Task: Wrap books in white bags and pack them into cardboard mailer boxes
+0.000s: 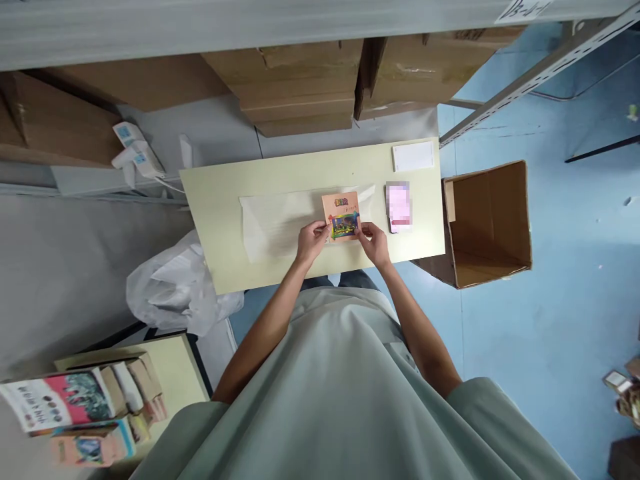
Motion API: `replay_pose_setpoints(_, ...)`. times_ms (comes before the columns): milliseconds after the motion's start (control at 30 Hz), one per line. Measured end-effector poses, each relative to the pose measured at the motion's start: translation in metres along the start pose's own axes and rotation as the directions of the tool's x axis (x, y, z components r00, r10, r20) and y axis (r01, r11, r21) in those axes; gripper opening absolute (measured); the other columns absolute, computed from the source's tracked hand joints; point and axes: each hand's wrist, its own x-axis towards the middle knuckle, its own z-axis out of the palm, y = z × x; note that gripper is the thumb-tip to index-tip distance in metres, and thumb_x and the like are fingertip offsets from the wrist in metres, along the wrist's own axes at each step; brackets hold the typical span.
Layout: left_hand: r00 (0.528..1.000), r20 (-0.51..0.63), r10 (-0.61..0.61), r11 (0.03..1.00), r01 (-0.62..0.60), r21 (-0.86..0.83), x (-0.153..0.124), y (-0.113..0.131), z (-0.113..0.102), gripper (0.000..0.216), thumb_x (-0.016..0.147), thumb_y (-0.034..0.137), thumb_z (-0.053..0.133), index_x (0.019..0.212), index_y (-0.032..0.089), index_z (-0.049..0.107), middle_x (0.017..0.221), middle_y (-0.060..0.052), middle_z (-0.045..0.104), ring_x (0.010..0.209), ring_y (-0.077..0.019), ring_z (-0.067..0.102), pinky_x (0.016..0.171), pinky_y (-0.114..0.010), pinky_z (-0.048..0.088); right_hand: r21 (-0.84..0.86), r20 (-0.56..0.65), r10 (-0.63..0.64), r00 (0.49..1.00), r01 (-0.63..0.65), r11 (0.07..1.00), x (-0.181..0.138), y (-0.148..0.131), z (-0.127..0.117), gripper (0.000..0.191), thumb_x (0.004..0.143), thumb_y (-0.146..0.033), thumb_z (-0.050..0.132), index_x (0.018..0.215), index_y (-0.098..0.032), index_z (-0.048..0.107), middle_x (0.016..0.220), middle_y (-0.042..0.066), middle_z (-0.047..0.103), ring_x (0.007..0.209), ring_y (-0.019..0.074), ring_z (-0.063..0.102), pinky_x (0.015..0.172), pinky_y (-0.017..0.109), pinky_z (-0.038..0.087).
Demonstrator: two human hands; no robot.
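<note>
A small book (341, 203) with an orange-pink cover and a colourful picture is held between my two hands. My left hand (313, 241) pinches its lower left edge, and my right hand (373, 243) grips the lower right edge. Beneath the book, a long sheet of whitish wrapping paper (280, 223) lies across the pale yellow table (220, 190). To the right of my right hand lies a phone (399, 205) with a lit, blurred screen. A flat white pad or box (413, 157) sits at the table's far right corner.
An open cardboard box (493, 220) stands on the floor right of the table. Cardboard cartons (300, 80) fill the shelf ahead, below a metal beam (250, 27). On the left are a power strip (139, 151), a white plastic bag (170, 283) and stacked books (85, 403).
</note>
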Motion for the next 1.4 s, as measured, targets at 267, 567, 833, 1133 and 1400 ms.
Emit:
replay_pose_setpoints(267, 0.994, -0.098, 0.04, 0.934, -0.003, 0.356, 0.015, -0.016, 0.012, 0.018, 0.091, 0.036, 0.075, 0.096, 0.021, 0.084, 0.101, -0.009, 0.086, 0.096, -0.0276, 0.079, 0.09, -0.035, 0.059, -0.269, -0.028, 0.036, 0.999, -0.042, 0.962, 0.015, 0.027, 0.016, 0.023, 0.103, -0.04, 0.063, 0.103, -0.02, 0.075, 0.105, 0.013, 0.083, 0.097, 0.027, 0.077, 0.092, 0.038, 0.06)
replay_pose_setpoints(567, 0.993, -0.109, 0.037, 0.961, -0.006, 0.277, 0.025, -0.036, 0.006, 0.014, 0.087, 0.033, 0.076, 0.092, 0.02, 0.078, 0.096, -0.008, 0.084, 0.09, -0.0248, 0.078, 0.086, -0.034, 0.059, -0.379, -0.006, 0.085, 0.996, -0.081, 0.922, 0.022, 0.024, 0.018, 0.013, 0.104, -0.034, 0.069, 0.105, -0.022, 0.073, 0.101, 0.009, 0.082, 0.101, 0.0262, 0.078, 0.092, 0.035, 0.058)
replay_pose_setpoints(833, 0.976, -0.206, 0.067, 0.958, -0.005, 0.287, 0.023, -0.038, 0.007, 0.009, 0.091, 0.03, 0.069, 0.09, 0.022, 0.069, 0.097, -0.008, 0.082, 0.089, -0.0236, 0.076, 0.085, -0.033, 0.058, -0.369, -0.208, -0.007, 0.978, -0.072, 0.927, 0.018, 0.021, 0.008, 0.017, 0.105, -0.035, 0.061, 0.112, -0.021, 0.067, 0.114, 0.015, 0.077, 0.111, 0.0308, 0.07, 0.102, 0.045, 0.055)
replay_pose_setpoints(1133, 0.972, -0.228, 0.05, 0.975, 0.002, 0.222, 0.022, -0.033, 0.008, 0.009, 0.086, 0.031, 0.074, 0.085, 0.023, 0.07, 0.088, -0.005, 0.081, 0.085, -0.0231, 0.077, 0.082, -0.033, 0.058, -0.192, -0.283, 0.142, 0.948, -0.201, 0.96, 0.05, 0.015, 0.006, 0.031, 0.097, -0.051, 0.068, 0.104, -0.022, 0.063, 0.095, 0.01, 0.076, 0.094, 0.0287, 0.072, 0.084, 0.039, 0.057)
replay_pose_setpoints(1400, 0.966, -0.249, 0.074, 0.985, -0.031, 0.171, 0.018, -0.033, 0.012, 0.009, 0.088, 0.03, 0.073, 0.09, 0.022, 0.069, 0.088, -0.005, 0.079, 0.082, -0.0213, 0.075, 0.08, -0.032, 0.058, -0.155, -0.136, -0.019, 0.991, -0.003, 0.988, 0.04, -0.016, 0.011, 0.029, 0.103, -0.053, 0.059, 0.104, -0.025, 0.062, 0.091, 0.005, 0.076, 0.084, 0.0235, 0.072, 0.078, 0.034, 0.055)
